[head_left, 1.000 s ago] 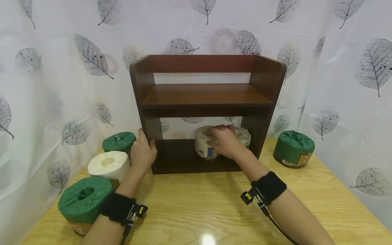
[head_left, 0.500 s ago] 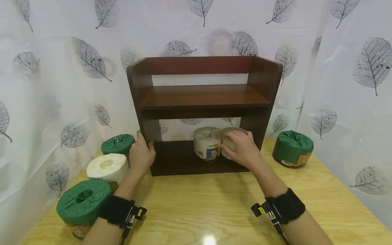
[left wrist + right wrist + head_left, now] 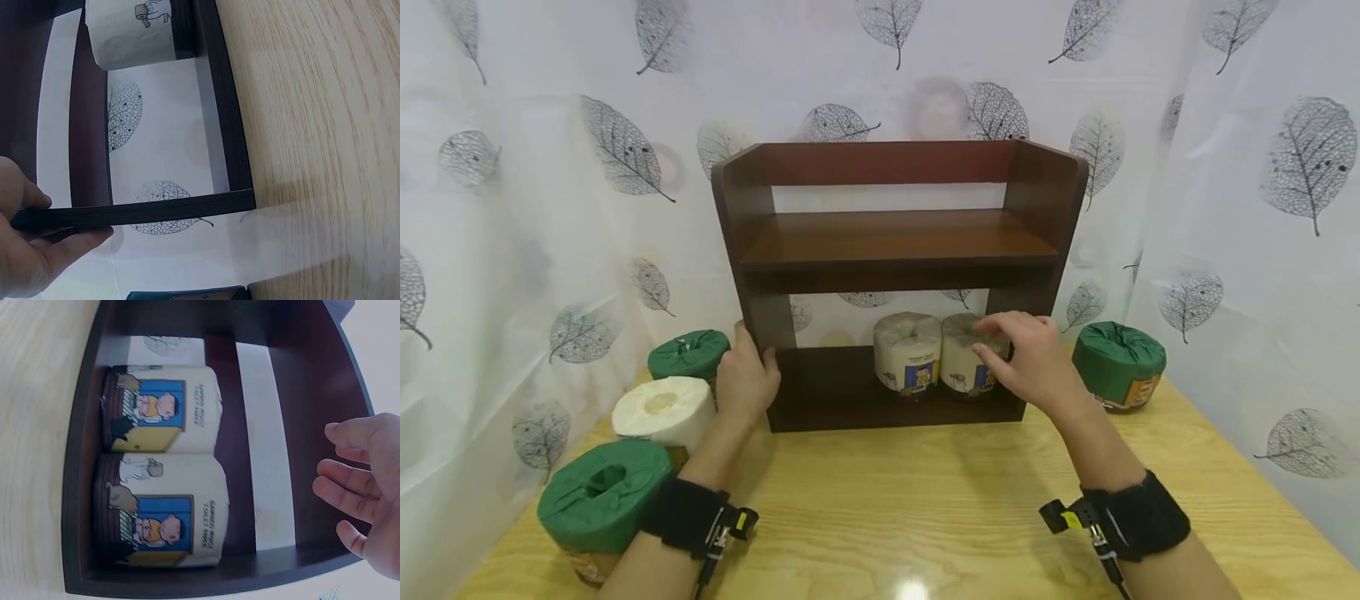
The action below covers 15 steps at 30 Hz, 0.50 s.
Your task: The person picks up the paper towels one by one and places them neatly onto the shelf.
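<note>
A dark brown two-tier shelf rack (image 3: 895, 237) stands on the table. On its lower level, side by side at the right half, are two white-wrapped toilet rolls, the left roll (image 3: 907, 354) and the right roll (image 3: 958, 358). Both show a blue cartoon picture, close up in the right wrist view. My left hand (image 3: 747, 383) grips the rack's left side panel (image 3: 162, 208), thumb and fingers on opposite faces of it. With spread, bent fingers and nothing held, my right hand (image 3: 1037, 358) hovers in front of the rack's right side, just right of the right roll.
Along the left stand a green-wrapped roll (image 3: 688, 354) at the back, a white roll (image 3: 664, 408) and another green roll (image 3: 606, 496) nearer. One more green roll (image 3: 1118, 362) stands right of the rack. A leaf-patterned curtain (image 3: 1247, 250) encloses the wooden table (image 3: 880, 500).
My right hand has left the left toilet roll, passed over the right roll and drawn off to the right, uncovering both. The left hand stays on the side panel.
</note>
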Each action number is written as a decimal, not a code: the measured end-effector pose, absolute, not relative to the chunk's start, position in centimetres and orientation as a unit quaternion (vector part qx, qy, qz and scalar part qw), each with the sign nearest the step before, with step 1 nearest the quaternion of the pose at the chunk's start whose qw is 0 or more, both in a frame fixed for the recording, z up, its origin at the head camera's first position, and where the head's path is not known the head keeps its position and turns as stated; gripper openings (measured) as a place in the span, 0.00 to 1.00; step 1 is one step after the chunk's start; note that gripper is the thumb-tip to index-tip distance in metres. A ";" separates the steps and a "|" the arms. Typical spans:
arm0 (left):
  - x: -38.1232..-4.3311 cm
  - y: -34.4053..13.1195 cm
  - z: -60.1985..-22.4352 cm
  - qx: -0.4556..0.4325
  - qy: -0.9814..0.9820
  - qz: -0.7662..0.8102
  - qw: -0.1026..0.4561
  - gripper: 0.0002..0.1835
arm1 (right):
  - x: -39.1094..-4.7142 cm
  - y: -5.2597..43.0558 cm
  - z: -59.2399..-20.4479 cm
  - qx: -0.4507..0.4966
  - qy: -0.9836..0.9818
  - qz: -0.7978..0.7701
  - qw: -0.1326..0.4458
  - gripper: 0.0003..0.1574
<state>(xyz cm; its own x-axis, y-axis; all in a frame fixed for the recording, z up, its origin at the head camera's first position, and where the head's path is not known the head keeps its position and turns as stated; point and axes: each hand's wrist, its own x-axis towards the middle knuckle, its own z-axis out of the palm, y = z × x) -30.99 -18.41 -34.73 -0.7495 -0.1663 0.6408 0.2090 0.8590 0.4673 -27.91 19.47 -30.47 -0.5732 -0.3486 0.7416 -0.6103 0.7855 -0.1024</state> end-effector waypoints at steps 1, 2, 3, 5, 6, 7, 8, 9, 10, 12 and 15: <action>-31.0 -18.4 -34.7 -0.012 -0.898 -0.265 0.351 0.24 | -27.9 19.7 -30.3 0.271 -0.869 0.181 0.372 0.15; -31.0 -18.4 -34.7 -0.014 -0.898 -0.267 0.349 0.24 | -27.9 20.0 -30.2 0.268 -0.868 0.187 0.374 0.15; -31.0 -18.4 -34.7 -0.014 -0.899 -0.267 0.347 0.24 | -27.9 20.2 -30.1 0.266 -0.867 0.191 0.377 0.15; -30.9 -18.4 -34.6 -0.014 -0.899 -0.268 0.345 0.24 | -28.0 20.7 -29.8 0.263 -0.861 0.195 0.388 0.15; -30.9 -18.4 -34.6 -0.014 -0.899 -0.268 0.345 0.24 | -28.0 20.9 -29.7 0.265 -0.857 0.199 0.395 0.14; -30.9 -18.4 -34.6 -0.013 -0.899 -0.268 0.346 0.24 | -28.0 21.1 -29.5 0.266 -0.852 0.201 0.404 0.14; -30.9 -18.4 -34.6 -0.013 -0.899 -0.268 0.346 0.24 | -28.1 21.3 -29.3 0.268 -0.847 0.203 0.413 0.14; -30.9 -18.4 -34.5 -0.013 -0.899 -0.267 0.347 0.24 | -28.1 21.6 -29.1 0.266 -0.842 0.206 0.421 0.14; -30.9 -18.4 -34.5 -0.012 -0.899 -0.267 0.347 0.24 | -28.1 21.8 -29.0 0.264 -0.838 0.210 0.430 0.14; -30.9 -18.4 -34.5 -0.012 -0.899 -0.268 0.347 0.24 | -28.2 22.3 -28.8 0.253 -0.830 0.219 0.446 0.13; -30.8 -18.4 -34.5 -0.014 -0.898 -0.269 0.348 0.24 | -28.4 23.0 -28.8 0.221 -0.821 0.232 0.472 0.11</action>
